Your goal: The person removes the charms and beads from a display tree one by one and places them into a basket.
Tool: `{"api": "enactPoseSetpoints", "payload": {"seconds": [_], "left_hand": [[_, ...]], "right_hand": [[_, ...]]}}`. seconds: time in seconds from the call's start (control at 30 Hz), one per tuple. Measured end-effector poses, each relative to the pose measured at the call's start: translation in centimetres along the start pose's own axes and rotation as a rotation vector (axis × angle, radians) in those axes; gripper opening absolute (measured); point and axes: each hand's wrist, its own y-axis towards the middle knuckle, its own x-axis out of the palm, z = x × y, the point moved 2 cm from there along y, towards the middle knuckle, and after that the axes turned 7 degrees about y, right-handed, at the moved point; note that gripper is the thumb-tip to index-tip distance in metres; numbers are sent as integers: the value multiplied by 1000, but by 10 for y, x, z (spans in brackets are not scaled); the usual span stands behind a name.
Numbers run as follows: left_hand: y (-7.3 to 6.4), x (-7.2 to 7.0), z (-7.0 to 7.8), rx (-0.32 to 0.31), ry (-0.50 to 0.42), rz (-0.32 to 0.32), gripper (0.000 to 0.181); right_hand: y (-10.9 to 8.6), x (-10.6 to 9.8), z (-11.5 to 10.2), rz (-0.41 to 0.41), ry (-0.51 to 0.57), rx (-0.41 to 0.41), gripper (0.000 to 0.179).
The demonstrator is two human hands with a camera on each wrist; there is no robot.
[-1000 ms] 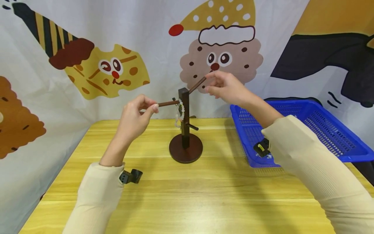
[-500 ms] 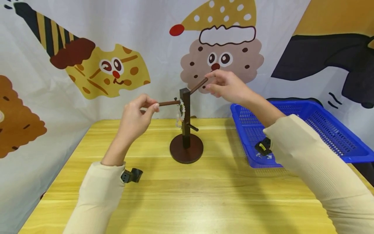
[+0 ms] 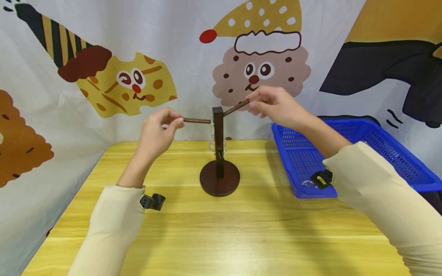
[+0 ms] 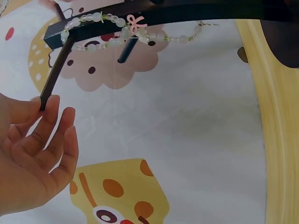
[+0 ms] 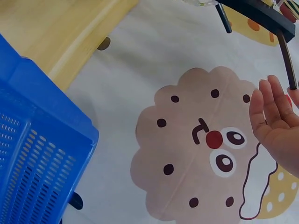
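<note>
A dark wooden stand [image 3: 218, 134] with a round base and several pegs stands on the table. My left hand [image 3: 157, 132] pinches the outer end of its upper left peg [image 3: 197, 120] between thumb and fingertips. On the other side, my right hand [image 3: 276, 107] has thumb and fingers at the end of the upper right peg [image 3: 236, 107], pinching it. Pale beaded bracelets [image 4: 96, 18] hang from the stand; a pink bow charm [image 4: 135, 23] shows among the beads in the left wrist view. A lower peg [image 3: 220, 154] points toward me.
To the right sits a blue plastic basket [image 3: 283, 151] with small shiny items [image 3: 309, 184] in it, partly behind my right arm. Behind the wooden table [image 3: 221, 230] hangs a white cloth [image 3: 188, 57] printed with cartoon figures.
The stand has turned: its lower front peg, which pointed right, now faces me. My right hand has shifted right and slightly down, the left hand slightly left, both staying at their pegs.
</note>
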Motion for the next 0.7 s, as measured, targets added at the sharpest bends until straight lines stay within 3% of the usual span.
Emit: {"api": "enactPoseSetpoints", "payload": {"seconds": [0.47,0.7], "left_hand": [[5,6,-2,-45,3,-2,20],[-8,12,-10,-34,23,-84,38]], "right_hand": [[-7,0,-2,7,40,-80,13],[-7,-1,-1,13,45,-70,12]]}}
